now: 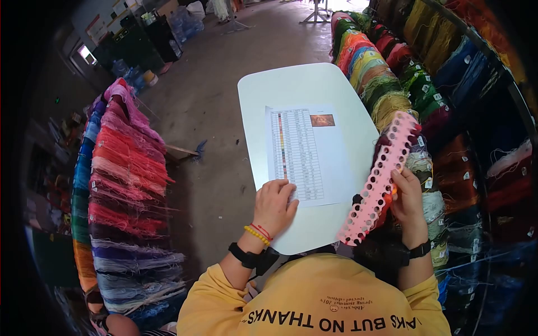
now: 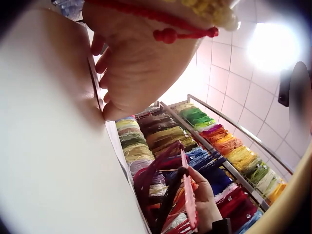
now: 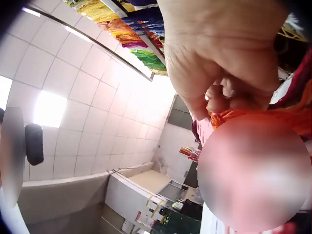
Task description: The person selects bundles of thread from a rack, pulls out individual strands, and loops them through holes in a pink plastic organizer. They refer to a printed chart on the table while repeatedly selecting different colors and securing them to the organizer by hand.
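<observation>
My left hand rests on the lower left part of a printed sheet, its fingertips by the rows of a table. The sheet lies on a white board with rounded corners. My right hand grips a long pink thread holder card by its right edge, thumb on top. Round holes line both long edges of the card. Dark red, black and orange threads hang from it, and orange thread shows right at the right fingers. In the left wrist view the card appears nearly edge-on.
Racks of coloured thread skeins run along the right, many with small white tags. Another rack of skeins stands at left. Concrete floor lies between. Water bottles and a dark cabinet stand at the back left.
</observation>
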The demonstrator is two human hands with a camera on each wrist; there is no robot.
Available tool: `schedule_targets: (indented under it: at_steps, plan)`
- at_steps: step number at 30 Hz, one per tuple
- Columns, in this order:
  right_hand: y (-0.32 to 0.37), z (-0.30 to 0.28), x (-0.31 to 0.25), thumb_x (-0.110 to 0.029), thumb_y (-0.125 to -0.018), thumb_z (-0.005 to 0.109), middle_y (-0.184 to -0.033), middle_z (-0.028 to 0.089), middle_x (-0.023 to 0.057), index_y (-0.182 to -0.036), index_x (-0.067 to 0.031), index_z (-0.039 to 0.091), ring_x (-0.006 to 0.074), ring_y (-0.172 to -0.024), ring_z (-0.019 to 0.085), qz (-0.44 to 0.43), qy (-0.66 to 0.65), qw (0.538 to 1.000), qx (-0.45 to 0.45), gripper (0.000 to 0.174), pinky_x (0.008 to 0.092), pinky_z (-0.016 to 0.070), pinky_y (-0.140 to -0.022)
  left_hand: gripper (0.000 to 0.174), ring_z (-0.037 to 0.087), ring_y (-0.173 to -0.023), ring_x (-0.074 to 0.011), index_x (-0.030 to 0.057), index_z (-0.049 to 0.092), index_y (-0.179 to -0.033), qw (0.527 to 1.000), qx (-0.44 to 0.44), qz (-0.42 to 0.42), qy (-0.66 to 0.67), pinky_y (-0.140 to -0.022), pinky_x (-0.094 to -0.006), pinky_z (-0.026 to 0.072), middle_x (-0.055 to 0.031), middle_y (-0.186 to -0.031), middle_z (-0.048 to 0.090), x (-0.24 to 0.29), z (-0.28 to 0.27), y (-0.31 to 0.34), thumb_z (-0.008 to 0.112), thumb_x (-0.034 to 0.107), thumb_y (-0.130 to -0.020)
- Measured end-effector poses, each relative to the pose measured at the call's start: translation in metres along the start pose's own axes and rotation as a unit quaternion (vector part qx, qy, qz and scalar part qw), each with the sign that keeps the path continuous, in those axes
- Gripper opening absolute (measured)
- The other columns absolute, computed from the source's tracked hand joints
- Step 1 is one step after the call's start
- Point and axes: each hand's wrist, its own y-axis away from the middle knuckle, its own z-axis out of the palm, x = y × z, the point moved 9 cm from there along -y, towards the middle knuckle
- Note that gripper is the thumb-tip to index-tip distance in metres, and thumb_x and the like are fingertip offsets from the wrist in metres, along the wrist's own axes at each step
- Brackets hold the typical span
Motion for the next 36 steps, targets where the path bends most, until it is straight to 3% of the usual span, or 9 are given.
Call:
schedule_targets:
  at_steps: [3,4,10,13,16,19,29,32,36]
  plan:
    - [0.018,0.018,-0.017,-0.007,-0.088,0.047,-0.086,0.061,0.003,-0.102,-0.0028,0.054,0.0059,-0.062,0.058,-0.007,-0.082,0.99,0.113,0.016,0.0158,0.045,-0.045,0.03,0.045,-0.103,-0.0261,0.0091,0.057,-0.1,1.0,0.003,0.004,0.001,-0.088,-0.0387,0.0358,-0.0078,-0.108,0.052,0.0,-0.001,0.0,0.063,0.019,-0.072]
    - [0.019,0.021,-0.017,-0.006,-0.089,0.044,-0.092,0.061,0.0056,-0.106,-0.0023,0.051,0.0098,-0.066,0.061,0.005,-0.112,0.992,0.051,0.019,0.0192,0.0503,-0.05,0.03,0.045,-0.103,-0.0261,0.0091,0.057,-0.1,1.0,0.003,0.005,0.001,-0.088,-0.0387,0.0357,-0.0077,-0.108,0.052,0.0,-0.001,0.0,0.063,0.019,-0.072]
    - [0.031,0.024,-0.011,-0.006,-0.089,0.042,-0.091,0.062,0.009,-0.105,-0.0012,0.05,0.0134,-0.066,0.063,0.022,-0.181,0.982,0.046,0.018,0.0203,0.0524,-0.051,0.031,0.045,-0.103,-0.0259,0.009,0.057,-0.101,1.0,-0.004,0.002,0.0,-0.088,-0.0385,0.0353,-0.0076,-0.107,0.051,-0.001,0.0,0.001,0.064,0.019,-0.072]
    - [0.033,0.024,-0.005,-0.006,-0.089,0.042,-0.102,0.06,0.0122,-0.114,0.0003,0.045,0.0184,-0.079,0.064,0.03,-0.198,0.98,-0.014,0.026,0.0211,0.0557,-0.056,0.033,0.045,-0.103,-0.0259,0.0089,0.057,-0.102,1.0,-0.005,0.003,0.001,-0.088,-0.0385,0.0351,-0.0078,-0.108,0.051,-0.001,0.0,0.001,0.064,0.019,-0.072]
    - [0.034,0.024,0.002,-0.006,-0.089,0.042,-0.101,0.06,0.013,-0.114,0.0005,0.044,0.019,-0.078,0.064,0.048,-0.199,0.979,-0.008,0.026,0.0226,0.0561,-0.057,0.033,0.045,-0.103,-0.0259,0.0088,0.057,-0.103,1.0,-0.008,0.003,0.003,-0.089,-0.0385,0.035,-0.0079,-0.108,0.051,0.0,0.0,0.001,0.064,0.019,-0.072]
    - [0.038,0.028,0.005,-0.006,-0.088,0.042,-0.086,0.063,0.0126,-0.102,-0.0003,0.051,0.0151,-0.06,0.063,0.062,-0.19,0.979,0.045,0.017,0.0234,0.0532,-0.051,0.033,0.044,-0.104,-0.0261,0.0088,0.057,-0.103,1.0,-0.011,0.0,0.004,-0.089,-0.0385,0.0348,-0.0081,-0.109,0.051,-0.001,0.0,0.001,0.064,0.018,-0.072]
    - [0.044,0.032,0.018,-0.007,-0.088,0.045,-0.077,0.064,0.012,-0.093,0.0001,0.054,0.0172,-0.061,0.064,0.082,-0.187,0.979,0.017,0.013,0.0276,0.0539,-0.055,0.026,0.051,-0.1,-0.0225,0.0066,0.057,-0.104,0.993,0.047,-0.022,0.102,-0.089,-0.0359,0.0375,-0.009,-0.105,0.056,-0.012,-0.009,0.005,0.058,0.016,-0.079]
    - [0.044,0.034,0.022,-0.008,-0.087,0.048,-0.075,0.064,0.0116,-0.089,0.0,0.056,0.0176,-0.061,0.064,0.087,-0.179,0.98,0.013,0.011,0.0285,0.054,-0.056,0.027,0.054,-0.097,-0.0173,0.0044,0.056,-0.109,0.876,-0.098,-0.15,0.449,-0.086,-0.0304,0.0411,-0.0069,-0.105,0.058,-0.007,0.008,0.013,0.055,0.014,-0.084]
    - [0.046,0.042,0.022,-0.008,-0.085,0.051,-0.073,0.063,0.0104,-0.085,0.0007,0.057,0.0175,-0.062,0.064,0.076,-0.172,0.982,-0.005,0.01,0.028,0.0539,-0.057,0.028,0.054,-0.097,-0.0147,0.0003,0.053,-0.113,0.81,-0.176,-0.114,0.548,-0.085,-0.0276,0.0431,-0.006,-0.108,0.058,0.034,0.0,0.016,0.053,0.008,-0.086]
